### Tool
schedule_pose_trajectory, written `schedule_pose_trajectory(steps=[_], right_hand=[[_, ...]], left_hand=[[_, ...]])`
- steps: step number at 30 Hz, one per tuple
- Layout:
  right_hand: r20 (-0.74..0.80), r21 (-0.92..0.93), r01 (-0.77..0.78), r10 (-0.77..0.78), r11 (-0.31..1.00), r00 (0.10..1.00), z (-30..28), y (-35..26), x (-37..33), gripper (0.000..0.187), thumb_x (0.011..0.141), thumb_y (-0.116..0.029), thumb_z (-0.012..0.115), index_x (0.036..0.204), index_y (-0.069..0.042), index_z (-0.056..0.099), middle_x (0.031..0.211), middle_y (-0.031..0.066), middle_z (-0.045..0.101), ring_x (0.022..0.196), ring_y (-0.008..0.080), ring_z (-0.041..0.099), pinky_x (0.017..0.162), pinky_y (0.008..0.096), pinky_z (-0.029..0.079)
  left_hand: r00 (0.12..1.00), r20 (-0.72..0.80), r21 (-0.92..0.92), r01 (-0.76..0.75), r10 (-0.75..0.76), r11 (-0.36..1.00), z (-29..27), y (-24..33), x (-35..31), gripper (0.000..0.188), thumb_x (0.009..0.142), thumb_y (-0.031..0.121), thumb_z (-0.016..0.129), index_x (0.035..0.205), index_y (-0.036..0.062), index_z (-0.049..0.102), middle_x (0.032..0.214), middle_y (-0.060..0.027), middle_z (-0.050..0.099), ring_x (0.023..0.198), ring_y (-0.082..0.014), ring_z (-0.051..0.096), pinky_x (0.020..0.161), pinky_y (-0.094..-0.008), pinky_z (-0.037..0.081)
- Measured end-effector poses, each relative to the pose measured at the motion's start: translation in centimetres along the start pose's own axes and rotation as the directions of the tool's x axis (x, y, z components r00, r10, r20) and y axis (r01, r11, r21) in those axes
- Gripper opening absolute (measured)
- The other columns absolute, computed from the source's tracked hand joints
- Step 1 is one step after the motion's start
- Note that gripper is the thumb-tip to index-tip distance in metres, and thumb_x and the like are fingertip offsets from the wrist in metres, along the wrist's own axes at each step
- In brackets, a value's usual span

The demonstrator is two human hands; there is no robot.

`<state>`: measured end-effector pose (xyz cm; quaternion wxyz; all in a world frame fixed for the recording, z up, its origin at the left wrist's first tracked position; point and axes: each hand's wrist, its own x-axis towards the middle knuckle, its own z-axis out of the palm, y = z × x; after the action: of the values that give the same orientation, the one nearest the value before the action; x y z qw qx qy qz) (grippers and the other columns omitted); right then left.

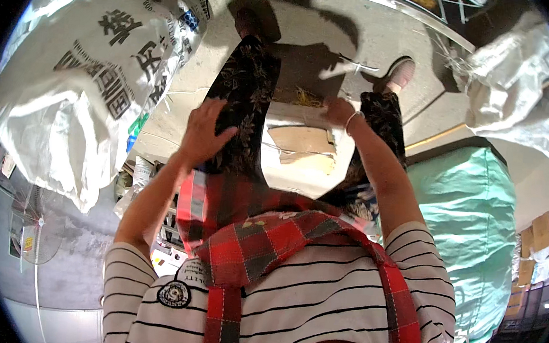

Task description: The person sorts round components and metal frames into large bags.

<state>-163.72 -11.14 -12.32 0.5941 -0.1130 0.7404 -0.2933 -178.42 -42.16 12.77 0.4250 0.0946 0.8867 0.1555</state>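
My left hand (207, 131) is over my left thigh, on the dark patterned trousers (245, 98), with its fingers apart and nothing in it. My right hand (338, 112), with a pale bracelet (354, 122) at the wrist, is out between my knees. Its fingers look curled; what they hold, if anything, is too small to make out. Beside those fingertips is a small tangle of yellow strands (308, 98). A blurred white strip (337, 70) shows just beyond that hand, above the shaded floor. A flattened piece of brown cardboard (303, 140) lies between my legs.
A big white woven sack (95, 73) with dark print fills the left side. Another white sack (516, 87) stands at the far right, above a bulky mint-green bundle (461, 212). A metal edge (422, 18) curves across the far side. Cardboard boxes (544, 231) are stacked at right.
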Motion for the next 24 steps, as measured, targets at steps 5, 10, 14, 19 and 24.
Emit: schedule_pose_trajectory(steps=[5, 10, 14, 19, 24], right_hand=[[0.11, -0.268, 0.074, -0.046, 0.96, 0.993, 7.7, -2.1, 3.5, 0.09, 0.06, -0.048, 0.079, 0.129, -0.002, 0.043, 0.133, 0.0219, 0.042, 0.125, 0.0387, 0.038, 0.101, 0.0506, 0.035], [0.373, -0.276, 0.153, -0.041, 0.949, 0.927, 6.2, -2.8, 5.7, 0.085, 0.059, -0.042, 0.08, 0.127, -0.004, 0.046, 0.13, 0.0209, 0.044, 0.123, 0.0393, 0.038, 0.099, 0.0532, 0.034], [0.485, -0.229, 0.277, -0.137, 0.933, 0.864, 3.8, -2.6, 5.1, 0.052, 0.059, -0.029, 0.077, 0.103, -0.004, 0.065, 0.108, 0.0193, 0.061, 0.105, 0.0344, 0.056, 0.089, 0.0427, 0.046], [0.544, -0.252, 0.261, -0.086, 0.932, 0.835, -3.5, -4.7, 4.1, 0.049, 0.056, -0.033, 0.078, 0.096, -0.005, 0.069, 0.108, 0.0191, 0.061, 0.103, 0.0339, 0.058, 0.086, 0.0422, 0.047], [0.447, -0.331, 0.244, -0.076, 0.912, 0.891, -6.7, -1.2, 5.0, 0.043, 0.061, -0.028, 0.074, 0.095, -0.004, 0.067, 0.104, 0.0194, 0.062, 0.098, 0.0344, 0.059, 0.081, 0.042, 0.048]], left_hand=[[0.994, -0.077, 0.221, 0.088, -0.072, 0.971, 1.9, 0.5, 2.0, 0.04, 0.072, 0.023, 0.067, 0.106, 0.0036, 0.06, 0.109, -0.012, 0.06, 0.109, -0.0317, 0.052, 0.094, -0.0434, 0.037], [0.989, -0.121, 0.189, 0.104, -0.082, 0.976, 1.5, -0.2, 2.5, 0.034, 0.071, 0.018, 0.064, 0.101, 0.0042, 0.062, 0.107, -0.011, 0.061, 0.105, -0.032, 0.054, 0.093, -0.0426, 0.039], [0.987, -0.133, 0.151, 0.115, -0.095, 0.982, -0.2, 0.3, 3.6, 0.032, 0.07, 0.014, 0.063, 0.1, 0.0032, 0.063, 0.108, -0.0109, 0.062, 0.107, -0.0321, 0.054, 0.095, -0.0423, 0.039], [0.951, -0.288, 0.12, 0.151, -0.111, 0.981, -1.3, -1.2, 5.1, 0.03, 0.071, 0.012, 0.062, 0.1, 0.0027, 0.063, 0.106, -0.012, 0.063, 0.105, -0.0323, 0.055, 0.093, -0.0418, 0.041], [0.844, -0.529, 0.048, 0.142, -0.095, 0.989, -1.3, -2.3, 8.0, 0.023, 0.073, 0.015, 0.063, 0.093, 0.0035, 0.063, 0.097, -0.0115, 0.063, 0.096, -0.0313, 0.057, 0.087, -0.0385, 0.043]])
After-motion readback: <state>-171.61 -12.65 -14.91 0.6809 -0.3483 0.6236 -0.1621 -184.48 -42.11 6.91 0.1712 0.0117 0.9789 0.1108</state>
